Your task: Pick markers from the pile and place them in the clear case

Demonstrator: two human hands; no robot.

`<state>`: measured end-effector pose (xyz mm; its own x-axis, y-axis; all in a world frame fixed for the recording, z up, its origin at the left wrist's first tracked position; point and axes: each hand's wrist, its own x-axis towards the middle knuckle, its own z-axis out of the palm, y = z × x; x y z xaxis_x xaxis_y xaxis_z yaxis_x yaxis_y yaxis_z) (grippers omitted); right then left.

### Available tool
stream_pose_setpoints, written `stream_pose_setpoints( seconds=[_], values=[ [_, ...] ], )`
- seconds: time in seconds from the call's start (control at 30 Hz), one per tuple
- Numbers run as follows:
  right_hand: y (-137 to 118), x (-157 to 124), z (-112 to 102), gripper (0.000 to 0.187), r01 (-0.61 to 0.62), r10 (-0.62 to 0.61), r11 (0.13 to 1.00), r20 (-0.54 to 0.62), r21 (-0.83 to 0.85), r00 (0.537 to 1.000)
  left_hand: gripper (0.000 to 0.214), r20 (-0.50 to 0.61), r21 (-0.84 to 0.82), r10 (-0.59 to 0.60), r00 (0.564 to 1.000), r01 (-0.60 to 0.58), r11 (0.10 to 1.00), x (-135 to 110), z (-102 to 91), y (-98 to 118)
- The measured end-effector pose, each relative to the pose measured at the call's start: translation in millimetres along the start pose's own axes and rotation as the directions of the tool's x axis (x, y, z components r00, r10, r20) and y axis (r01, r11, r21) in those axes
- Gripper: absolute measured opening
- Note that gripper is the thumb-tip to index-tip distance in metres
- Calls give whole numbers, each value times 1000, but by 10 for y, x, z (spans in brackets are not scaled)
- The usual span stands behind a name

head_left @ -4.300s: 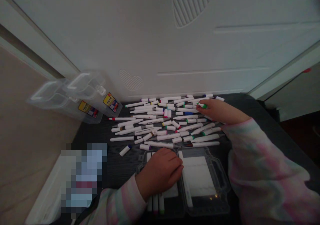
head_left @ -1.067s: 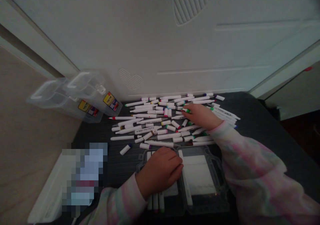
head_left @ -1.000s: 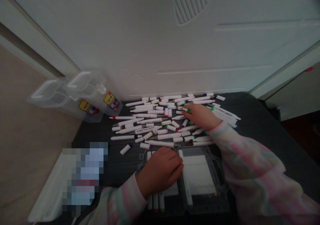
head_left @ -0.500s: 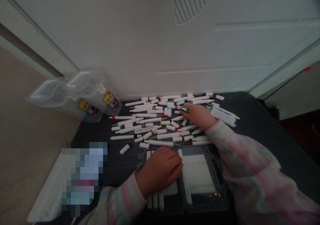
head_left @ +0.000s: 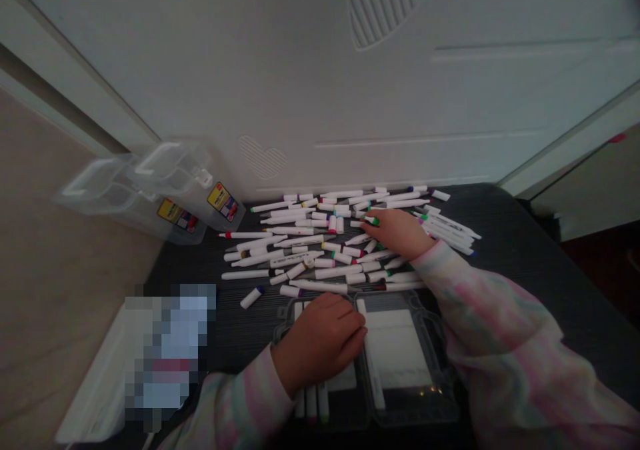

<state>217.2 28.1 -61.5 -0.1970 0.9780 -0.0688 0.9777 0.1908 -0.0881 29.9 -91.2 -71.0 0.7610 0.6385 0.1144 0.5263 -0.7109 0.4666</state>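
Observation:
My right hand (head_left: 403,232) is among the scattered white markers (head_left: 300,258), its thumb and fingertips closed on a white marker cap with a green end (head_left: 372,221). Part of that cap is hidden by the fingers. Over the middle of an open clear plastic case (head_left: 445,397) rests my left hand (head_left: 323,337), fingers curled. Whatever lies inside its grip is hidden. Several markers (head_left: 311,403) lie side by side in the case's left half, partly under the hand. One white marker (head_left: 371,360) lies along the left edge of the right half, beside a white insert (head_left: 397,347).
Two clear plastic boxes (head_left: 185,190) with yellow labels stand at the table's back left. A white panel (head_left: 300,90) rises behind the dark table (head_left: 540,290). At the left front lie a pixelated object (head_left: 183,343) and a long pale object (head_left: 97,377).

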Motion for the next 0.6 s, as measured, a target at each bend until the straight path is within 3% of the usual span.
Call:
stream_pose_setpoints(
  seconds=[0.6],
  values=[
    [-22,-15,11,33,-18,18,1000,-9,3,1000,19,-10,14,-2,1000,2,1000,7,-5,6]
  ],
)
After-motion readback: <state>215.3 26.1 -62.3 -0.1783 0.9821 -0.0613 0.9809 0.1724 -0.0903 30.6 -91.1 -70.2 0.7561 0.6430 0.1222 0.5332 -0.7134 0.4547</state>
